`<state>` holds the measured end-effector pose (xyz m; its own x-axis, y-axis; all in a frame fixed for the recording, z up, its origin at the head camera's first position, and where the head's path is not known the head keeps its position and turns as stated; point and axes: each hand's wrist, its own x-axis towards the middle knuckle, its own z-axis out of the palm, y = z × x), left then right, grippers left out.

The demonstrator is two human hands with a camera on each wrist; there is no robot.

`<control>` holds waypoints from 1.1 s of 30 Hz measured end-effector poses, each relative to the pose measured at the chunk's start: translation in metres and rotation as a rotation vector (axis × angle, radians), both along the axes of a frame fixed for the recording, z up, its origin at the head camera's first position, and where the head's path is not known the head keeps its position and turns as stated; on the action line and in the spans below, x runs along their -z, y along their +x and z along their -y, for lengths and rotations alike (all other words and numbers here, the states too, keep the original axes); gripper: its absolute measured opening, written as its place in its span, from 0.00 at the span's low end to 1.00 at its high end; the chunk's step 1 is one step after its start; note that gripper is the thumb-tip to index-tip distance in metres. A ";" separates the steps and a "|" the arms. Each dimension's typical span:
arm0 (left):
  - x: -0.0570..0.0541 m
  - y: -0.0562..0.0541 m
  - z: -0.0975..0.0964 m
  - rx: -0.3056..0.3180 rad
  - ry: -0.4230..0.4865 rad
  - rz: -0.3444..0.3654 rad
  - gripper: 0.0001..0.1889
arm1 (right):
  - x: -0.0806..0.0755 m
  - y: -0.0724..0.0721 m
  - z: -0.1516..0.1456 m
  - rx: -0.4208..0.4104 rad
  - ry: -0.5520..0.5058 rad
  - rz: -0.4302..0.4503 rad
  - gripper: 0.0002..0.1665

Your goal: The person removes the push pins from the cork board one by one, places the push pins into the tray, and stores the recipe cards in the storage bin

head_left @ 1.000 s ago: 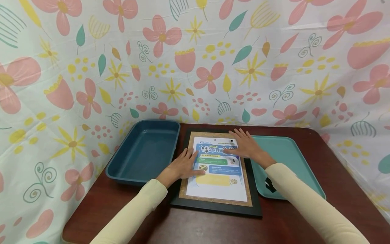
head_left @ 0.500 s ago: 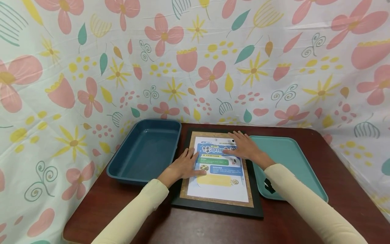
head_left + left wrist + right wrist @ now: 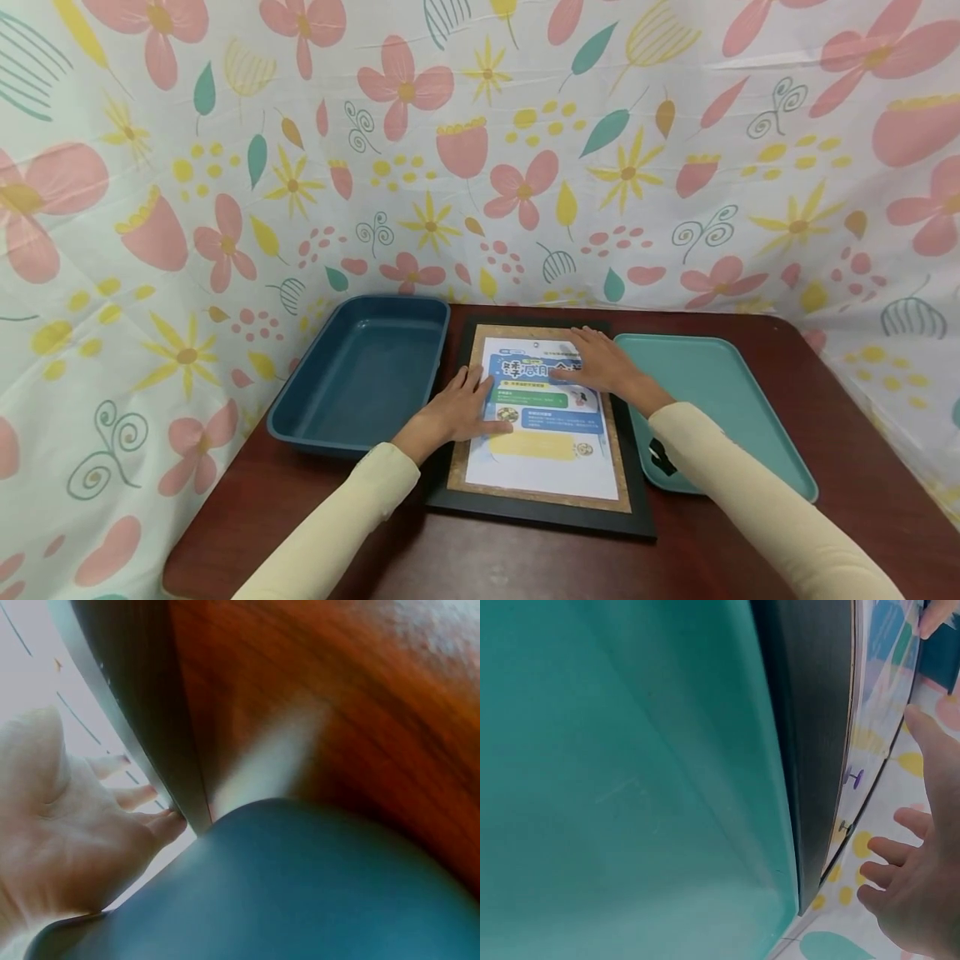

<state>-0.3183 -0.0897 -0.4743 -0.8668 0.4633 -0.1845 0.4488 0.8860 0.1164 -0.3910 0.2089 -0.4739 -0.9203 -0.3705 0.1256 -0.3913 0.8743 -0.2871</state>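
Observation:
In the head view a printed paper sheet [image 3: 542, 473] with blue, green and yellow blocks lies on a cork board [image 3: 624, 492] in a black frame [image 3: 540, 518]. My left hand [image 3: 459, 407] rests with straight, spread fingers over the sheet's left edge. Stretched out over the upper right corner is my right hand [image 3: 606, 365], its fingers extended and holding nothing. The right wrist view shows a purple push pin [image 3: 857, 778] and a dark push pin [image 3: 846, 826] standing at the board. From the left wrist, the left palm appears above the board's frame edge.
A deep dark-blue tray [image 3: 279, 425] stands left of the board. To the right lies a flat teal tray [image 3: 731, 400], with a small black object [image 3: 662, 457] partly behind the right sleeve. A flowered cloth [image 3: 465, 208] hangs behind the brown table [image 3: 480, 567].
My right hand has shifted slightly, and its fingers now cover the dark pin at the sheet's upper right corner. The left hand stays on the sheet. The head view has moved a little.

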 end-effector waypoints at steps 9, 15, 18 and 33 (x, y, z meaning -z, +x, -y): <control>-0.003 -0.002 -0.001 -0.009 0.016 0.007 0.55 | 0.004 -0.007 0.001 0.022 -0.053 0.031 0.55; -0.005 -0.002 -0.001 -0.012 0.022 0.011 0.56 | 0.005 -0.009 0.002 0.022 -0.103 0.046 0.52; -0.005 -0.002 0.000 -0.016 0.023 0.012 0.56 | 0.007 -0.010 0.004 0.014 -0.117 0.047 0.50; -0.003 0.001 0.000 -0.018 0.029 0.019 0.56 | 0.010 -0.017 0.010 0.031 -0.077 0.061 0.46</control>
